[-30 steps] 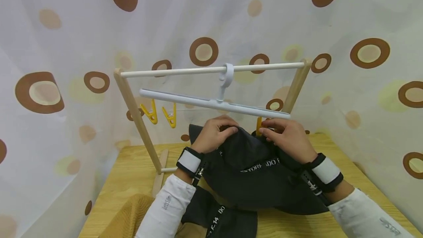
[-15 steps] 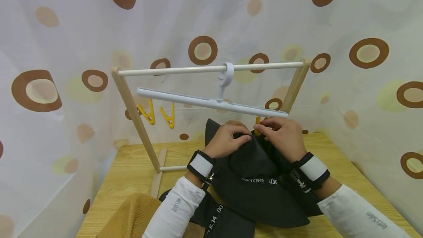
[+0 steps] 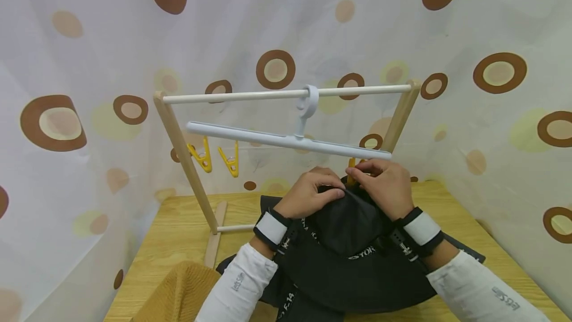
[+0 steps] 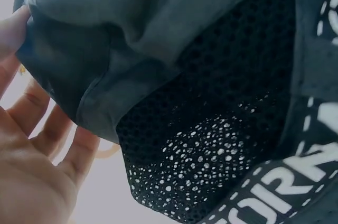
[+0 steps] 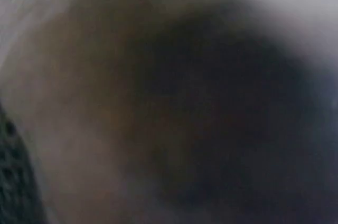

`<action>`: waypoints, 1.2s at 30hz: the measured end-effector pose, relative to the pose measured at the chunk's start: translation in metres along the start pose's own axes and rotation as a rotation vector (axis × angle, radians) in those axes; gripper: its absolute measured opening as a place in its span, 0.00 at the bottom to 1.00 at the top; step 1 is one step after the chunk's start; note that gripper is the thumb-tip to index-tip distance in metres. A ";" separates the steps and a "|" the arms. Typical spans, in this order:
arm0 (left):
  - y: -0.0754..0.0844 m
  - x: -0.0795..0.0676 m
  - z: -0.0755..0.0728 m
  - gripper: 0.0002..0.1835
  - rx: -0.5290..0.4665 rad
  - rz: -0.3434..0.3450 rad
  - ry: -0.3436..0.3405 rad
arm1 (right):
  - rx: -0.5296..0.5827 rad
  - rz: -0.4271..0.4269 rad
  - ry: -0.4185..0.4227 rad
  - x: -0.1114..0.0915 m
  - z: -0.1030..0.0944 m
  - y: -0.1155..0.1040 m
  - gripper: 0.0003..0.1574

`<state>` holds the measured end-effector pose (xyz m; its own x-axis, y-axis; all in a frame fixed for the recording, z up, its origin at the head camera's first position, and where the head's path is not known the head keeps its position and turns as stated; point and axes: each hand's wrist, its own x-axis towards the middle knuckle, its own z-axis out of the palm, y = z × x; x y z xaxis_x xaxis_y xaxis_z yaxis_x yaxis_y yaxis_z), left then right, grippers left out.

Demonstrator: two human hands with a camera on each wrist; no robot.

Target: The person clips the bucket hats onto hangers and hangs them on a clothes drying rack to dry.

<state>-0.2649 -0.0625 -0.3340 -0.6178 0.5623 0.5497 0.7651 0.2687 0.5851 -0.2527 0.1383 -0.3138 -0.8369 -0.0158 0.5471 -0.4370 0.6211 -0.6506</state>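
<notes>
A black hat (image 3: 357,287) with a wide brim and white lettering hangs between both hands in the head view. My left hand (image 3: 313,194) pinches its crown near the top. In the left wrist view, the thumb and fingers of that left hand (image 4: 39,176) hold the edge of the hat's fabric (image 4: 163,18), which has mesh panels. My right hand (image 3: 388,188) pinches a yellow clothespin (image 3: 351,164) just under the right end of the white hanger (image 3: 268,138). The clothespin's lower end overlaps the hat's top. The right wrist view is dark and blurred.
The hanger hooks over the white rod (image 3: 232,96) of a wooden rack (image 3: 189,168). Two more yellow clothespins (image 3: 230,160) dangle at its left. A mustard knit cloth (image 3: 178,292) and a black lettered fabric piece (image 3: 308,307) lie on the wooden table (image 3: 156,232).
My left hand has moved right, bringing its pinch on the hat close to the clothespin. The hat's brim has swung and spread lower. The right hand stays at the clothespin.
</notes>
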 end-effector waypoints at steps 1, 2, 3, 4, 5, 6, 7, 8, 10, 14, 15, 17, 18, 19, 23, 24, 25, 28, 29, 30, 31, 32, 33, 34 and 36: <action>-0.001 -0.001 -0.001 0.07 -0.001 0.000 0.000 | -0.002 -0.001 0.005 0.000 0.000 0.000 0.15; -0.001 -0.001 -0.002 0.07 -0.003 -0.001 0.001 | -0.001 0.001 0.012 -0.001 0.000 0.000 0.15; -0.001 -0.001 -0.003 0.07 -0.007 -0.005 0.004 | 0.001 0.005 0.018 -0.001 0.001 -0.001 0.15; -0.002 -0.002 -0.005 0.07 -0.008 -0.014 0.006 | 0.003 0.015 0.024 -0.002 0.001 -0.001 0.15; -0.002 -0.002 -0.007 0.07 -0.006 -0.023 0.009 | 0.002 0.028 0.028 -0.003 0.001 -0.001 0.16; -0.003 -0.003 -0.008 0.07 -0.004 -0.033 0.009 | 0.005 0.045 0.030 -0.003 0.001 -0.002 0.17; -0.003 -0.003 -0.010 0.07 -0.002 -0.046 0.010 | 0.014 0.067 0.028 -0.004 0.001 -0.002 0.17; -0.003 -0.004 -0.011 0.07 0.001 -0.060 0.008 | 0.027 0.094 0.026 -0.004 0.001 -0.003 0.18; -0.005 -0.005 -0.014 0.08 0.015 -0.087 0.004 | 0.061 0.155 0.013 -0.005 0.002 -0.003 0.21; -0.008 -0.008 -0.019 0.08 0.021 -0.138 0.000 | 0.154 0.274 -0.020 -0.003 0.003 -0.005 0.30; -0.009 -0.008 -0.020 0.08 0.020 -0.146 0.001 | 0.172 0.297 -0.027 -0.003 0.003 -0.005 0.32; -0.010 -0.009 -0.021 0.08 0.009 -0.154 0.004 | 0.193 0.323 -0.039 -0.002 0.003 -0.005 0.36; -0.011 -0.009 -0.022 0.08 0.007 -0.157 0.004 | 0.199 0.331 -0.048 -0.001 0.003 -0.005 0.38; -0.012 -0.009 -0.022 0.08 0.007 -0.157 0.003 | 0.195 0.334 -0.058 -0.001 0.002 -0.005 0.38; -0.014 -0.009 -0.023 0.08 0.003 -0.161 0.001 | 0.183 0.335 -0.097 -0.003 0.001 -0.005 0.33; -0.015 -0.008 -0.023 0.08 0.003 -0.162 0.000 | 0.187 0.336 -0.099 -0.003 0.001 -0.006 0.32; -0.016 -0.008 -0.023 0.08 0.000 -0.161 0.000 | 0.194 0.338 -0.097 -0.004 0.001 -0.007 0.31; -0.018 -0.007 -0.024 0.09 -0.019 -0.165 0.003 | 0.220 0.348 -0.065 -0.004 0.002 -0.009 0.29; -0.019 -0.007 -0.025 0.09 -0.023 -0.164 0.005 | 0.222 0.351 -0.052 -0.004 0.003 -0.009 0.29; -0.020 -0.007 -0.025 0.09 -0.027 -0.165 0.004 | 0.221 0.352 -0.038 -0.004 0.004 -0.009 0.28; -0.020 -0.007 -0.025 0.09 -0.030 -0.165 0.004 | 0.214 0.352 -0.026 -0.004 0.004 -0.010 0.28; -0.021 -0.007 -0.025 0.09 -0.034 -0.167 0.003 | 0.204 0.351 -0.015 -0.004 0.005 -0.010 0.28; -0.021 -0.006 -0.025 0.09 -0.032 -0.168 0.000 | 0.191 0.346 -0.006 -0.004 0.005 -0.010 0.27; -0.021 -0.006 -0.025 0.09 -0.027 -0.168 -0.002 | 0.181 0.341 0.004 -0.005 0.006 -0.010 0.27; -0.022 -0.005 -0.025 0.10 -0.012 -0.168 -0.008 | 0.175 0.327 0.020 -0.006 0.007 -0.010 0.26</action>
<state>-0.2829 -0.0908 -0.3345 -0.7352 0.5165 0.4390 0.6491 0.3497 0.6755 -0.2457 0.1263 -0.3140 -0.9359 0.1779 0.3040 -0.1984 0.4470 -0.8723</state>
